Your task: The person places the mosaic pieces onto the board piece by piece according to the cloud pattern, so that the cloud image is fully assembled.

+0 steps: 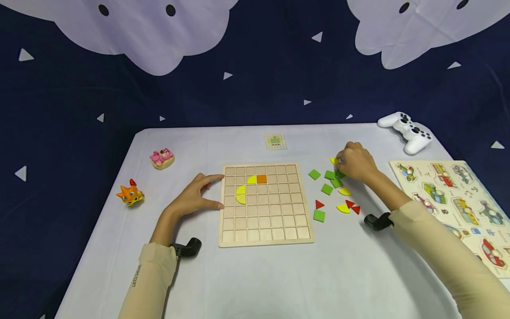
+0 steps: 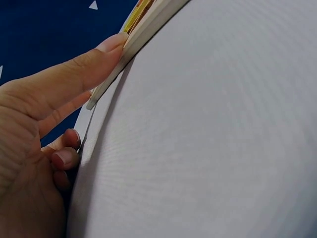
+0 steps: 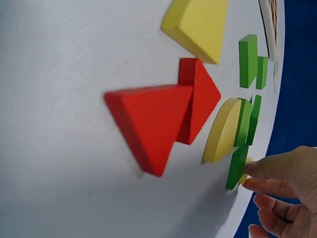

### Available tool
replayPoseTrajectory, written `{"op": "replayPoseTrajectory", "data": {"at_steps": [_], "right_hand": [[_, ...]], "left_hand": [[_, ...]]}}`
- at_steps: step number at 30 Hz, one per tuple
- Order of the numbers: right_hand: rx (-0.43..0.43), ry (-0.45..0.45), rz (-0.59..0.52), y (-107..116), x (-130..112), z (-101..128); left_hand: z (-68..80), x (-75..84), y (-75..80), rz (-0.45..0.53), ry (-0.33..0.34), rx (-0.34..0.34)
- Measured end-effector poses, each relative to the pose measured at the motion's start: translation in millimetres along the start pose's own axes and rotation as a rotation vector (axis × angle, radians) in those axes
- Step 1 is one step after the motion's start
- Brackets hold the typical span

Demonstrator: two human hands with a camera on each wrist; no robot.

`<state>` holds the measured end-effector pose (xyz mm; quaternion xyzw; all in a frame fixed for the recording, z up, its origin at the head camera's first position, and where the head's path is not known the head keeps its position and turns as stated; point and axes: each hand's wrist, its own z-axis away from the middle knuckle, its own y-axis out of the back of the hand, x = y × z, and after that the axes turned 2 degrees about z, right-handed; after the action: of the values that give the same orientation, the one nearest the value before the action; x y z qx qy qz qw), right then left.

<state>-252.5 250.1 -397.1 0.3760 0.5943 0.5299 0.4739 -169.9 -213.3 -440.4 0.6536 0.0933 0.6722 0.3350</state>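
Observation:
A wooden grid board lies mid-table, with yellow quarter-circle pieces and an orange square in its cells. At the board's left edge, my left hand rests thumb and forefinger spread apart; in the left wrist view the thumb touches the rim. To the right of the board, my right hand pinches a yellow quarter-circle piece between thumb and forefinger. Close by it are green squares, red triangles and more yellow quarter-circles.
Behind the board lies a small pattern card. A white game controller and a picture puzzle board occupy the right side. A pink figurine and an orange figurine stand at the left.

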Motion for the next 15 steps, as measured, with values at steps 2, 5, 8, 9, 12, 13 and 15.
{"op": "replayPoseTrajectory", "data": {"at_steps": [2, 5, 8, 9, 12, 13, 15], "right_hand": [[0.019, -0.005, -0.012, -0.5, 1.8, 0.3], [0.036, -0.042, -0.039, -2.0, 3.8, 1.0], [0.053, -0.077, -0.058, -3.1, 4.8, 1.4], [0.065, -0.086, -0.060, -3.4, 4.9, 1.6], [0.118, -0.082, -0.059, -2.5, 5.8, 1.6], [0.128, -0.072, -0.058, -1.7, 6.2, 1.5], [0.127, -0.048, -0.055, 0.5, 7.6, 1.5]], "left_hand": [[-0.1, -0.3, -0.3, 0.003, 0.000, 0.000], [-0.2, -1.0, -0.2, -0.001, 0.000, 0.002], [0.0, -1.4, 0.1, -0.005, -0.001, 0.004], [0.1, -1.5, 0.3, -0.008, -0.001, 0.003], [0.2, -1.7, 0.7, -0.005, -0.005, 0.000], [0.2, -1.7, 0.8, -0.003, -0.007, -0.001], [0.3, -1.6, 1.2, 0.002, -0.012, -0.002]]}}
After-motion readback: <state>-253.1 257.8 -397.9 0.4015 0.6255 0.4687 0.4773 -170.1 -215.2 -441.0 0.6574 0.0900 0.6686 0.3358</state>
